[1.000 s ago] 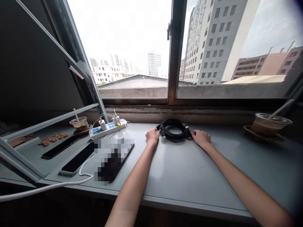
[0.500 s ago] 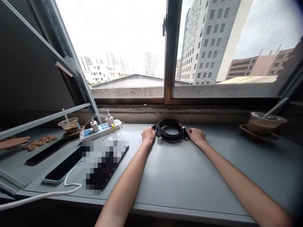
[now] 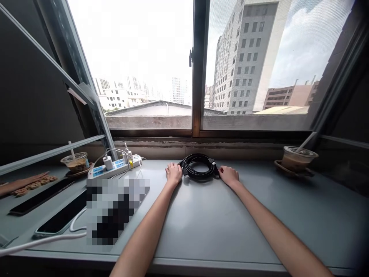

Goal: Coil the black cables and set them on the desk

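A coiled black cable [image 3: 198,177] lies on the grey desk [image 3: 201,227] below the window, its plug ends at the coil's left and right sides. My left hand [image 3: 173,174] rests against the coil's left edge, knuckles up, with the fingers loosened and a little apart. On the opposite side, my right hand [image 3: 230,176] has its fingers curled in at the black plug end [image 3: 216,173]. The fingertips of that hand are partly hidden. The coil sits flat between both hands.
Left stand a white power strip [image 3: 115,169] with chargers, two dark phones [image 3: 65,211] [image 3: 40,198], a pixelated flat item [image 3: 118,215] and an iced drink [image 3: 75,163]. Another person's hand [image 3: 24,182] is over small round brown pieces. A second drink [image 3: 298,158] stands right.
The view has shifted, so the desk scene sits lower and further left. My left hand's fingers have loosened from a fist. The other person's hand has moved over the brown pieces.
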The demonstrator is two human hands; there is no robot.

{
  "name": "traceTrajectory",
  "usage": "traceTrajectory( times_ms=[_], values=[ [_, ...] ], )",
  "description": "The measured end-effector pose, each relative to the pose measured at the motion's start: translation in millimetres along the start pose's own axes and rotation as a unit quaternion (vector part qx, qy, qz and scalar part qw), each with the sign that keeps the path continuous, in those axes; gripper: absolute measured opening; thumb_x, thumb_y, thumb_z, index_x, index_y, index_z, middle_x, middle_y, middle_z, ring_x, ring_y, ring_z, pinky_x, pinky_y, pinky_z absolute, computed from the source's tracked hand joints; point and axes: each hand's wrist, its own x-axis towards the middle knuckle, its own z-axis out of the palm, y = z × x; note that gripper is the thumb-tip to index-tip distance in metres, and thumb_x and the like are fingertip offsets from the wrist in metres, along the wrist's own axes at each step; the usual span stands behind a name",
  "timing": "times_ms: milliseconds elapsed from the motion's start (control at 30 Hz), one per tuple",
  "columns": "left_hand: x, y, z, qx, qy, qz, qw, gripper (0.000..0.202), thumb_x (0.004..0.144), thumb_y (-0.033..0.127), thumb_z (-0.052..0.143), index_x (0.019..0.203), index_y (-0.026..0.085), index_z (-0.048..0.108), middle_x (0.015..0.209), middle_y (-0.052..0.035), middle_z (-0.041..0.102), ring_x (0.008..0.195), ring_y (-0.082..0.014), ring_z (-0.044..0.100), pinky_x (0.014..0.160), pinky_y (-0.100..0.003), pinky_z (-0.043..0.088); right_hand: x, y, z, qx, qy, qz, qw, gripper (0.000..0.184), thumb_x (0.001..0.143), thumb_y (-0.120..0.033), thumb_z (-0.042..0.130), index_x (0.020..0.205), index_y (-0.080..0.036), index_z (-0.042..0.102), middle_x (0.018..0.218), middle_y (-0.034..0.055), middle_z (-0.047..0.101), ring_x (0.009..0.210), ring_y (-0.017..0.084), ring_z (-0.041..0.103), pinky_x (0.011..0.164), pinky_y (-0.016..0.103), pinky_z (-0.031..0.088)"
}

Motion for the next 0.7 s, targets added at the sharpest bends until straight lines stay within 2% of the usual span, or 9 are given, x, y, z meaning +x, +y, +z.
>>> traceTrajectory(
  times_ms=[100,300,533,700],
  values=[
    [2.8,-5.2,2.9,0.005,-0.020,0.023,1.000,0.031,0.089,0.022,0.034,0.095,0.019,0.064,0.110,-0.0092,0.059,0.108,-0.0217,0.048,0.094,-0.034,0.032,-0.2,-0.7,-0.6,0.001,-0.001,-0.005,1.000,0.028,0.094,-0.037,0.045,0.090,-0.013,0.060,0.086,0.0039,0.060,0.082,0.015,0.058,0.078,0.035,0.047],
    [3.9,-9.0,0.7,-0.004,0.003,0.012,1.000,0.027,0.085,0.025,0.041,0.090,0.015,0.065,0.107,-0.0119,0.058,0.107,-0.0229,0.048,0.090,-0.033,0.034,0.1,-2.1,-0.6,0.001,0.000,-0.007,1.000,0.027,0.094,-0.037,0.045,0.090,-0.014,0.060,0.086,0.0036,0.060,0.080,0.015,0.058,0.077,0.034,0.048],
    [3.3,-6.0,0.7,-0.010,0.027,-0.019,0.999,0.026,0.087,0.025,0.037,0.094,0.012,0.059,0.105,-0.0144,0.057,0.104,-0.0246,0.049,0.087,-0.035,0.036,-0.2,-1.9,0.1,0.006,0.000,-0.004,1.000,0.028,0.094,-0.037,0.046,0.090,-0.013,0.060,0.085,0.0037,0.060,0.081,0.015,0.058,0.078,0.035,0.048],
    [3.7,-1.7,0.7,-0.017,0.047,-0.014,0.999,0.024,0.089,0.024,0.034,0.095,0.014,0.055,0.106,-0.0135,0.056,0.104,-0.0239,0.048,0.086,-0.034,0.036,0.4,-2.0,0.0,0.006,0.000,-0.003,1.000,0.027,0.094,-0.036,0.046,0.090,-0.013,0.060,0.086,0.0039,0.060,0.082,0.015,0.058,0.078,0.035,0.048]
  ],
)
